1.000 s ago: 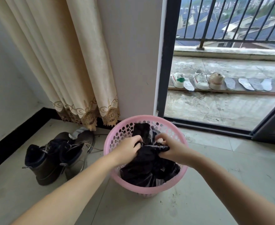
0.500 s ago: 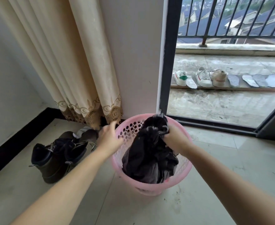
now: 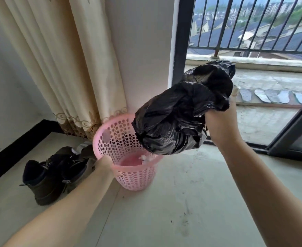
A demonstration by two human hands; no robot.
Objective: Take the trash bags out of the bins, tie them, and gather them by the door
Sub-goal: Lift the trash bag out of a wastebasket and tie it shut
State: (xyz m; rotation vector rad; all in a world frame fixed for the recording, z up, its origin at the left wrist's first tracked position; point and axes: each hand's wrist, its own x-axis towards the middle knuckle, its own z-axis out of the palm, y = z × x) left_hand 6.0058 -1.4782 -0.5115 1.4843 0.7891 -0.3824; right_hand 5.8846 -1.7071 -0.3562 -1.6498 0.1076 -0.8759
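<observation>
A black trash bag [image 3: 175, 118] hangs in the air above and to the right of the pink perforated bin [image 3: 134, 175]. My right hand [image 3: 219, 120] is shut on the bag's gathered neck, at the bag's right side. My left hand [image 3: 103, 164] grips the bin's near-left rim; its fingers are partly hidden behind the rim. The bin stands tilted on the floor, its pink bottom visible with a small white scrap inside.
Dark boots [image 3: 52, 175] lie left of the bin. A cream curtain [image 3: 71, 68] hangs behind it. The open sliding door's dark frame [image 3: 181, 41] is to the right, with insoles [image 3: 271, 95] on the balcony beyond its threshold.
My right hand has lifted the bag out of the bin, up and to the right. My left hand left the bag and took hold of the bin's rim.
</observation>
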